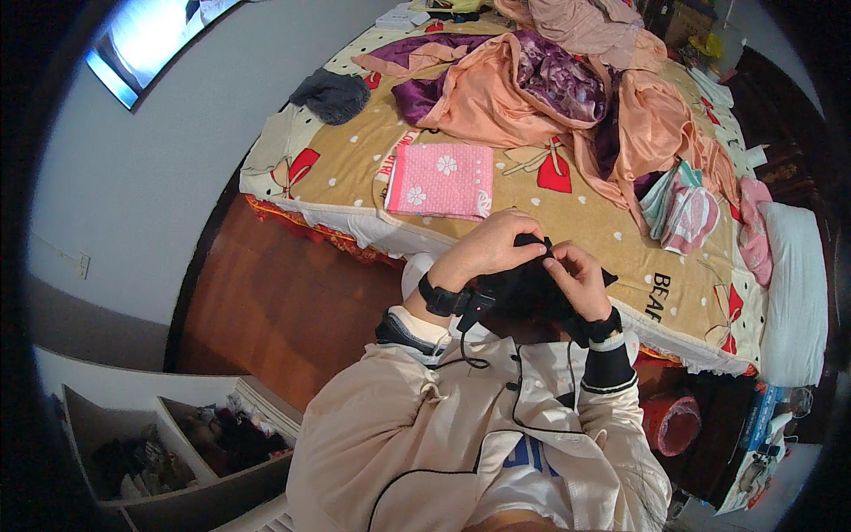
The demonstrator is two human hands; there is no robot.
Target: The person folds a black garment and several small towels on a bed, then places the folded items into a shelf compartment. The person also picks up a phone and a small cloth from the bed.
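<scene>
A piece of black cloth (530,291) hangs from both hands in front of my lap, at the near edge of the bed; its exact kind cannot be made out. My left hand (498,245) pinches its upper edge between thumb and fingers. Close to it on the right, my right hand (581,277) grips the same edge with curled fingers. One dark corner sticks out to the right of that hand. Just beyond my left hand, a folded pink towel (441,180) with white flowers lies flat on the bed.
The bed (363,182) has a tan patterned cover. A rumpled peach and purple quilt (496,93) spreads across its far side. Dark grey cloth (332,96) lies left, striped folded cloth (690,217) right, beside a white pillow (795,293). An open drawer (208,488) with clothes stands lower left; a red bin (671,424) lower right.
</scene>
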